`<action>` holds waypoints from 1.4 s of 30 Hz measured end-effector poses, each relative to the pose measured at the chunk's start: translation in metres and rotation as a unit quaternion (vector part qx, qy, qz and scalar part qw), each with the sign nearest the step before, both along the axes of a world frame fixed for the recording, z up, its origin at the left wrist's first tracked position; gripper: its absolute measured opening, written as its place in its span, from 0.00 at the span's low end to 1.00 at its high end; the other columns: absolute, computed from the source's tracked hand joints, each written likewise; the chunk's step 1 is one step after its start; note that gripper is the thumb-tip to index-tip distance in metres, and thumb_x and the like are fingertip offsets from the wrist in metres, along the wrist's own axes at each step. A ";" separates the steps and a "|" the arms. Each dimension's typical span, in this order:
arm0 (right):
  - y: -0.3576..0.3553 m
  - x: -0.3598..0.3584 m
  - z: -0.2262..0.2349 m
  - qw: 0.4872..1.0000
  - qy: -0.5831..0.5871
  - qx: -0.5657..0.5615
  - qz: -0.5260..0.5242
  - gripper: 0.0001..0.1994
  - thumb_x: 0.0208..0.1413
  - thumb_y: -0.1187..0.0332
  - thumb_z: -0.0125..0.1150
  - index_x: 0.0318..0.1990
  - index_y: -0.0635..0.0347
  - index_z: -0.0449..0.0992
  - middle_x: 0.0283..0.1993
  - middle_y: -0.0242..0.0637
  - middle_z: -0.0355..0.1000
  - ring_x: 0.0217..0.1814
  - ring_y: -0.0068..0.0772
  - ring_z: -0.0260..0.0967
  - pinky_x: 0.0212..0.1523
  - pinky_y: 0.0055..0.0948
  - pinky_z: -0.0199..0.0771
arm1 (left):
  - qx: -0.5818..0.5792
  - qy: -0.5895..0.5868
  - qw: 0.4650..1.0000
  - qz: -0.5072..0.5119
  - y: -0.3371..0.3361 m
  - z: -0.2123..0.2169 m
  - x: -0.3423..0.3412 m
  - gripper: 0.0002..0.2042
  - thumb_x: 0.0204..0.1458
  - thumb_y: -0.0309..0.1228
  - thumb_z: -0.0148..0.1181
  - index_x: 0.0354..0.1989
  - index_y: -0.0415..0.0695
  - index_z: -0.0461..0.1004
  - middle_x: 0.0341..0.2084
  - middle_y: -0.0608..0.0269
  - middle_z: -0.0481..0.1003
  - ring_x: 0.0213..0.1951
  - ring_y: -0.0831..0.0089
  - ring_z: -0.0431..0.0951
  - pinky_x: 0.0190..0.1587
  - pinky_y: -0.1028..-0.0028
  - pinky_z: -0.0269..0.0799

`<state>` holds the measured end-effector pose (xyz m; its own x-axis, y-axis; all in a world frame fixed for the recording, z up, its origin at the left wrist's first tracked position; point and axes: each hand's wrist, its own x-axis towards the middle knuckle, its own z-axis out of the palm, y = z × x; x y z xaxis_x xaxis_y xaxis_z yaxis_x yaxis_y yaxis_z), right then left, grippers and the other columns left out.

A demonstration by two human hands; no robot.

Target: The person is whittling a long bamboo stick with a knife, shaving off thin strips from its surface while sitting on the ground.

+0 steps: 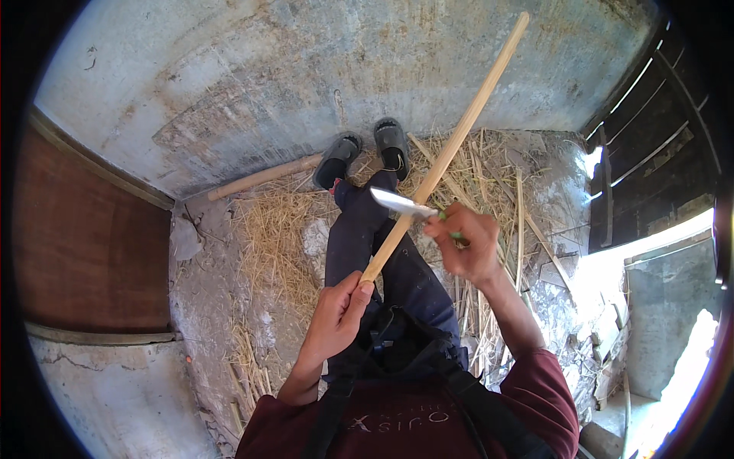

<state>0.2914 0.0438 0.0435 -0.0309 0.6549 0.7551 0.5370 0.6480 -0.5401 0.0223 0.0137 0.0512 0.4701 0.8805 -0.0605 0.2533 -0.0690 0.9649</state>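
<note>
A long, pale wooden pole [451, 149] runs slantwise from my lap up toward the far wall. My left hand [336, 315] is closed round its near end, thumb lying along the wood. In my right hand [470, 243] is a knife [397, 203] with a green handle, partly hidden by the fingers. Its bright blade points left and lies across the pole, a little beyond my left hand. Whether the edge bites into the wood I cannot tell.
My legs stretch forward, with dark shoes [391, 141] near the stained wall [306, 69]. Straw and shavings [275, 237] litter the floor. Another round pole [264, 177] lies along the wall's foot. A brown panel [92, 237] stands at left, dark slatted boards [650, 145] at right.
</note>
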 end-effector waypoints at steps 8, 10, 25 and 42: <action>-0.018 -0.022 -0.004 0.995 -0.069 -0.022 0.061 0.09 0.51 0.76 0.78 0.34 0.59 0.80 0.24 0.35 0.69 0.19 0.34 0.70 0.18 0.35 0.64 | -0.018 -0.026 0.999 0.006 0.001 -0.012 0.005 0.17 0.75 0.36 0.52 0.33 0.39 0.68 0.17 0.71 0.61 0.20 0.84 0.56 0.23 0.72 0.50; -0.009 -0.012 -0.005 0.998 -0.064 0.004 0.028 0.09 0.51 0.75 0.77 0.34 0.59 0.79 0.24 0.35 0.70 0.19 0.34 0.71 0.18 0.35 0.65 | -0.007 -0.016 1.000 0.002 0.001 -0.009 0.005 0.17 0.75 0.36 0.52 0.33 0.39 0.68 0.17 0.71 0.60 0.20 0.84 0.56 0.23 0.72 0.50; 0.002 0.003 -0.001 0.997 -0.038 -0.055 0.028 0.06 0.51 0.78 0.74 0.35 0.58 0.83 0.27 0.38 0.78 0.24 0.36 0.78 0.24 0.34 0.74 | -0.002 0.021 1.000 0.007 -0.003 -0.009 -0.003 0.18 0.76 0.38 0.50 0.30 0.44 0.66 0.18 0.77 0.60 0.21 0.87 0.57 0.24 0.76 0.51; -0.012 -0.026 -0.016 0.994 -0.030 -0.044 0.097 0.07 0.54 0.72 0.77 0.34 0.58 0.81 0.26 0.34 0.73 0.19 0.35 0.72 0.18 0.35 0.66 | -0.307 -0.173 0.935 -0.045 0.015 -0.014 -0.001 0.19 0.76 0.46 0.49 0.33 0.47 0.65 0.19 0.79 0.53 0.18 0.88 0.49 0.19 0.79 0.43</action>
